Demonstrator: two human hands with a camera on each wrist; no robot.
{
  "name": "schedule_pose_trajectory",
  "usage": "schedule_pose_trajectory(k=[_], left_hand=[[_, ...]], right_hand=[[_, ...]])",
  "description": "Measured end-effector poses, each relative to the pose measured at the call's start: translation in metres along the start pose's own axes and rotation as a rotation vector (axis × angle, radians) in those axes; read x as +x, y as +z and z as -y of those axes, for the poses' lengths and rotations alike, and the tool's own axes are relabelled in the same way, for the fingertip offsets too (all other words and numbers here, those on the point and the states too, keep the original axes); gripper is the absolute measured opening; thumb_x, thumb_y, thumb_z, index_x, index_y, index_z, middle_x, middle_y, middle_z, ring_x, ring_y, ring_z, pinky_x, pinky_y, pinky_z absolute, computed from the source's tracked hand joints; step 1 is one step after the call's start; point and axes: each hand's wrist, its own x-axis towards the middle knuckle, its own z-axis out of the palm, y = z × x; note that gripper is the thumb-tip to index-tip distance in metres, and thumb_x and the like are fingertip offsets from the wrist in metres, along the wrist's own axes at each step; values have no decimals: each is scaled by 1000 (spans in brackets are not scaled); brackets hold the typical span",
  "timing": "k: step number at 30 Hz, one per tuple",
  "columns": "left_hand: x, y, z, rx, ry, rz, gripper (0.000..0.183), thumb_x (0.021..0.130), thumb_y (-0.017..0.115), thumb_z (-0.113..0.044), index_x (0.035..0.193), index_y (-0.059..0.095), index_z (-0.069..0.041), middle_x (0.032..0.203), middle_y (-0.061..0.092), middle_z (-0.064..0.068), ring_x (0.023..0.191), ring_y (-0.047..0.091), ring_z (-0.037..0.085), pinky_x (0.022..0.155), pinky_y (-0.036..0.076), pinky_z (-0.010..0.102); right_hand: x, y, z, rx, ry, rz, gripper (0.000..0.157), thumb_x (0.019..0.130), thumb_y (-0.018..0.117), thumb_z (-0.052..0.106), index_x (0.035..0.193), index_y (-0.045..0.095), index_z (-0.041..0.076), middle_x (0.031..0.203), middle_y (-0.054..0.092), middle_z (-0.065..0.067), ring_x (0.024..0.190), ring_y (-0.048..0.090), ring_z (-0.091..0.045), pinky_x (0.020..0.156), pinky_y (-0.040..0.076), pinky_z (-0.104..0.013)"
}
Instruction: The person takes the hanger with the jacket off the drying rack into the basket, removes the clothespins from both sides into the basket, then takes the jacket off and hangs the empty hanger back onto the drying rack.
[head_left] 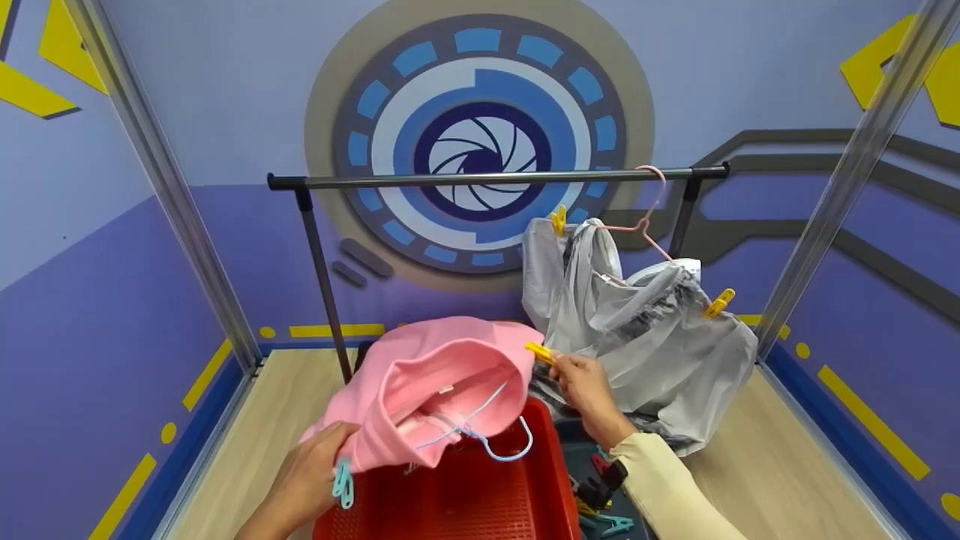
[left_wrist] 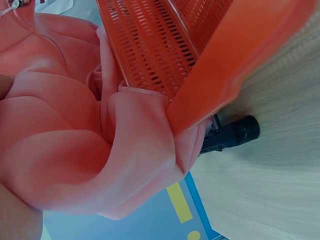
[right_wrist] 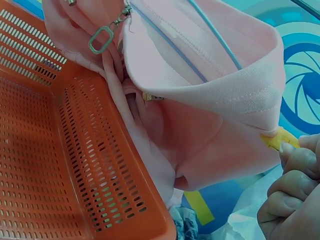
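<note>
– where's the pink garment (head_left: 442, 330) sitting?
– bunched over the far left part of the red basket (head_left: 551, 450), opening towards us. a light blue hanger (head_left: 510, 458) runs inside it, its hook poking out above the basket.
– and the left hand (head_left: 307, 469)?
– clamped on the pink garment at the basket's left side, with a teal clip (head_left: 343, 484) right by the fingers. i can't tell what that clip bites on.
– what about the right hand (head_left: 589, 386)?
– finger and thumb together on a yellow clip (head_left: 540, 352), near the basket's far right corner. the clip's tip touches the garment's edge.
– and that hanging thing?
– a grey garment (head_left: 660, 382), right of the basket and behind it, on a pink hanger (head_left: 663, 184) hooked over the rack (head_left: 450, 180).
</note>
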Motion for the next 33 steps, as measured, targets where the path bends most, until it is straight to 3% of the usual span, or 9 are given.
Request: schedule_pose_trajectory(k=[12, 21, 33], left_hand=[[2, -1, -4, -31, -115, 55, 23, 84, 68, -18, 103, 60, -29, 94, 58, -20, 82, 52, 3, 81, 51, 33], [1, 3, -1, -6, -49, -8, 28, 79, 69, -11, 101, 61, -26, 91, 59, -19, 81, 54, 0, 78, 51, 31], [5, 3, -9, -50, -177, 86, 27, 83, 66, -16, 107, 60, -27, 99, 60, -17, 87, 54, 5, 84, 49, 36]], right_hand=[[-3, -5, 0, 17, -57, -12, 34, 94, 54, 14, 70, 56, -9, 45, 35, 6, 35, 28, -2, 35, 21, -17], [-1, -10, -6, -36, -98, -24, 36, 95, 53, 15, 77, 54, -16, 47, 36, 6, 38, 28, -4, 38, 21, -18], [-6, -13, -11, -57, -50, -12, 34, 94, 56, 21, 69, 57, -3, 47, 36, 6, 39, 27, -5, 38, 21, -19]])
